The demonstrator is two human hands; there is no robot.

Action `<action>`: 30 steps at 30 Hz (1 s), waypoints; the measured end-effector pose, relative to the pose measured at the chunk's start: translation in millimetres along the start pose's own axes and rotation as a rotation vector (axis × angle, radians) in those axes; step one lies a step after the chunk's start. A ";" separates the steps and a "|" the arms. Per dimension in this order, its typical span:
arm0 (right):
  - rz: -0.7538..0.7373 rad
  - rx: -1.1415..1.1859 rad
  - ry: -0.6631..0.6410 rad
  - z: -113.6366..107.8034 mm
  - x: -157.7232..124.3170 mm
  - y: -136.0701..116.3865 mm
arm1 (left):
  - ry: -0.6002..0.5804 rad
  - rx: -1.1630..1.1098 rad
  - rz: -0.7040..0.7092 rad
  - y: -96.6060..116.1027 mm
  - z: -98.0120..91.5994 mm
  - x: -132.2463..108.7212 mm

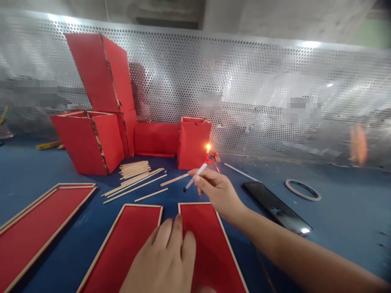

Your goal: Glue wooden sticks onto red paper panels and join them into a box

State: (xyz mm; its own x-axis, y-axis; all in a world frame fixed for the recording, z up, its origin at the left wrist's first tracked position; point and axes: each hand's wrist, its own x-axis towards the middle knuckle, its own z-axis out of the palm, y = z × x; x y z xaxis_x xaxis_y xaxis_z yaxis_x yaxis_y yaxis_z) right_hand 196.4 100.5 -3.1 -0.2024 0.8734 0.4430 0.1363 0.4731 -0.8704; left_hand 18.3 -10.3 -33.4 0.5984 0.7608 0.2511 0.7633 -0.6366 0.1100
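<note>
My right hand (215, 188) pinches a thin white stick (194, 178) that looks like a glue stick, its lower left tip dark. The stick's upper end lies just below a small flame on a red candle (208, 154). Flat and palm down, my left hand (166, 252) has its fingers stretched over two red panels edged with thin wooden strips. Its fingertips rest by the top left corner of the right panel (210, 236); part of the left panel (122, 244) is covered by the hand.
A third red panel (39, 228) lies at the left. Behind stand red boxes (88, 142) and a small red box (194, 142). Several wooden sticks (134, 175) are piled mid-table. A black phone (276, 205) and a tape roll (302, 190) lie right, before a perforated metal screen (259, 101).
</note>
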 end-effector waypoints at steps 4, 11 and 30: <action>-0.030 -0.083 0.018 7.8 8.7 11.8 | -0.065 0.073 0.008 -3.3 3.2 7.2; -0.172 -0.256 0.009 16.9 0.5 18.2 | -0.085 0.228 0.101 -1.8 3.2 12.5; -0.336 -0.357 -0.003 21.7 -8.3 17.8 | -0.165 0.267 0.091 4.8 -11.9 21.1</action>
State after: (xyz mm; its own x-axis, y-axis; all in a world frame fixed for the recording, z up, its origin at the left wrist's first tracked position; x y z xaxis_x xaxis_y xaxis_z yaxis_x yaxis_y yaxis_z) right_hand 179.5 99.2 -27.0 -0.2948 0.6654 0.6858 0.3866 0.7394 -0.5512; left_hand 31.7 1.2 -16.2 0.6821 0.7261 0.0863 0.7284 -0.6643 -0.1678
